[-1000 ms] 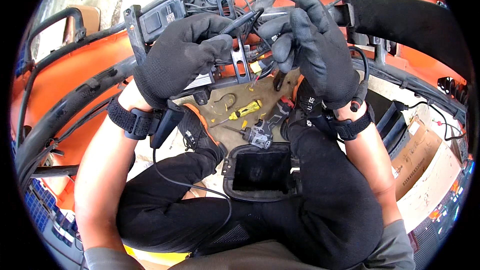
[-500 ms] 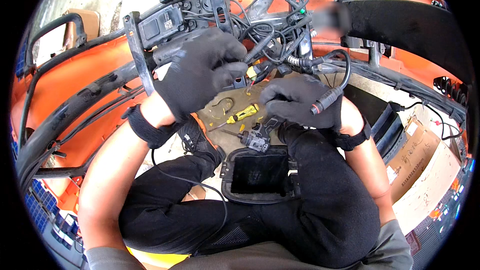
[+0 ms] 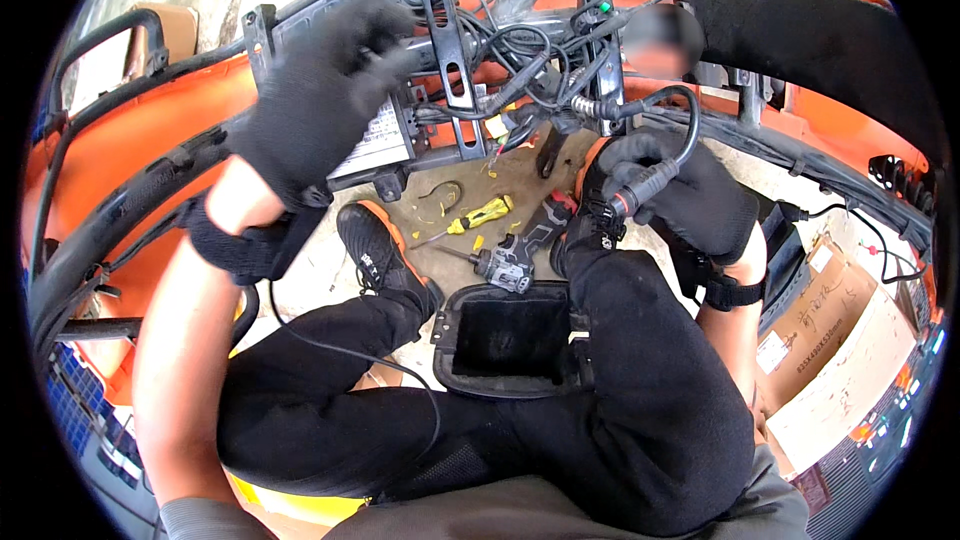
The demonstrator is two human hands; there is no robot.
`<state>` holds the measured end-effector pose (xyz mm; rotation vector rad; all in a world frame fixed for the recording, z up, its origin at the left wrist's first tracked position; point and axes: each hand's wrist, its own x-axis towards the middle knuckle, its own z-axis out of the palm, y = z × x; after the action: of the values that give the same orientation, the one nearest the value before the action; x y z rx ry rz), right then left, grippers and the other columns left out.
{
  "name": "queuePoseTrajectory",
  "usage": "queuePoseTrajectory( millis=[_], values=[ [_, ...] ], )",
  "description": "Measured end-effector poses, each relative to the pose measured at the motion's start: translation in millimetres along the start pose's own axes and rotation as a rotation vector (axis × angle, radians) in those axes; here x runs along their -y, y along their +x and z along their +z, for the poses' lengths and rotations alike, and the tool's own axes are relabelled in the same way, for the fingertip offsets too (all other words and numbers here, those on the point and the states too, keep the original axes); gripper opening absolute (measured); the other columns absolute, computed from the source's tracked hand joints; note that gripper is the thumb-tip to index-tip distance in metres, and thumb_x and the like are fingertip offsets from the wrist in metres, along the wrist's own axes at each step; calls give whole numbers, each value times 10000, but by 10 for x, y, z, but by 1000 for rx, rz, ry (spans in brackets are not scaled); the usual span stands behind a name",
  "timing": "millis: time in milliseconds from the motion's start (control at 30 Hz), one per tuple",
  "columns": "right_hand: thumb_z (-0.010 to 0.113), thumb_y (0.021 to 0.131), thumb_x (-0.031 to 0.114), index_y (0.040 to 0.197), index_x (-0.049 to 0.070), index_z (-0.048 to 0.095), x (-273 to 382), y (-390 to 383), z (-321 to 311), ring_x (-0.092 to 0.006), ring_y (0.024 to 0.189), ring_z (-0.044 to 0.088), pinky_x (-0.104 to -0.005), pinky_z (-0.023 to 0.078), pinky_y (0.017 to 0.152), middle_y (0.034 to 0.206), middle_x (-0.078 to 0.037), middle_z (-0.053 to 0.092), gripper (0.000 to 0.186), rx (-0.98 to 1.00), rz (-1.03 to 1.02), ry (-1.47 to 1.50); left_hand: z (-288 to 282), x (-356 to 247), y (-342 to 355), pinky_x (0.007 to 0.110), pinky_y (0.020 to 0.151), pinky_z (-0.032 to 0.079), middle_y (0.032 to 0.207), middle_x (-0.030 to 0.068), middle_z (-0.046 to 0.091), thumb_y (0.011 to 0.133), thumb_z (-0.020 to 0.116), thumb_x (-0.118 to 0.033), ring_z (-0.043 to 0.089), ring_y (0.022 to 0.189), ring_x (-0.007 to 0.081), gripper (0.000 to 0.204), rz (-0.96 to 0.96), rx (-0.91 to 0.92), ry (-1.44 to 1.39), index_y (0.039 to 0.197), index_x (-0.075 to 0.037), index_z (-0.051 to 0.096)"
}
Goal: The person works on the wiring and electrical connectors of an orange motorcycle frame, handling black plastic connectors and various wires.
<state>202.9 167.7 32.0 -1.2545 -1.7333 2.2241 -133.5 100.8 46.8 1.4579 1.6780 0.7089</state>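
My left hand [image 3: 315, 105], in a black glove, is raised over a dark box mounted on the frame, its fingers apart and slightly blurred. Beside it, a boxy unit with a white label [image 3: 383, 140] sits behind a slotted metal bracket [image 3: 440, 25]. My right hand [image 3: 700, 195], also gloved, has its fingers curled around a thick black cable connector [image 3: 645, 188] with a red ring at its end. The connector's cable loops up to the wiring bundle [image 3: 530, 70] at the middle of the frame. A yellow plug [image 3: 497, 126] hangs below the bundle.
On the floor between my shoes lie a yellow screwdriver [image 3: 482, 215] and a grey power driver [image 3: 515, 258]. An open black bin [image 3: 455, 372] stands between my legs. Cardboard [image 3: 830, 325] lies at right. Orange panels [image 3: 120, 170] and black tubes [image 3: 150, 205] surround the work.
My left hand has moved left from the wiring, uncovering the labelled unit and bracket. My right hand has shifted right to the connector and closed around it.
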Motion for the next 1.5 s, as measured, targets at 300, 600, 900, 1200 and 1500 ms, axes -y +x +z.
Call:
queuePoseTrajectory(
  millis=[300, 600, 900, 1200, 1500],
  values=[
    [562, 942, 101, 1303, 51, 546, 290, 1, 19, -94, 860, 606, -230, 488, 722, 1020, -42, 650, 364, -481, -284, 54, 67, -220, -348, 307, 670, 503, 956, 107, 616, 839, 714, -102, 623, 763, 197, 298, 60, 15, 278, 1109, -41, 603],
    [640, 873, 54, 1214, 37, 627, 293, 4, 43, -165, 1164, 553, -310, 475, 938, 1238, -99, 587, 341, -387, -493, -376, 527, -64, -55, 379, 732, 483, 963, 120, 591, 806, 741, -173, 601, 853, 281, 261, 317, -10, 414, 1005, -57, 619],
    [610, 931, 135, 1200, 24, 608, 144, 73, 28, -86, 901, 563, -243, 472, 814, 1030, -17, 618, 291, -479, -502, -7, 153, 154, -49, 224, 648, 460, 770, -10, 569, 1009, 541, -224, 534, 684, 58, 205, -113, 22, -125, 1005, -27, 599],
    [590, 949, 159, 1193, 8, 618, 51, 106, -48, -124, 986, 604, -261, 483, 858, 1117, -70, 644, 288, -500, -405, -6, 65, 246, 7, 223, 595, 443, 763, -33, 588, 1001, 553, -295, 541, 634, 45, 247, -151, 82, -171, 984, -58, 618],
    [614, 953, 191, 1148, 13, 634, 73, 104, -40, -122, 945, 606, -264, 486, 842, 1087, -65, 651, 264, -499, -367, 29, 48, 310, 15, 216, 587, 432, 757, -42, 594, 989, 568, -321, 539, 629, 40, 246, -170, 89, -183, 963, -81, 609]
  ],
)
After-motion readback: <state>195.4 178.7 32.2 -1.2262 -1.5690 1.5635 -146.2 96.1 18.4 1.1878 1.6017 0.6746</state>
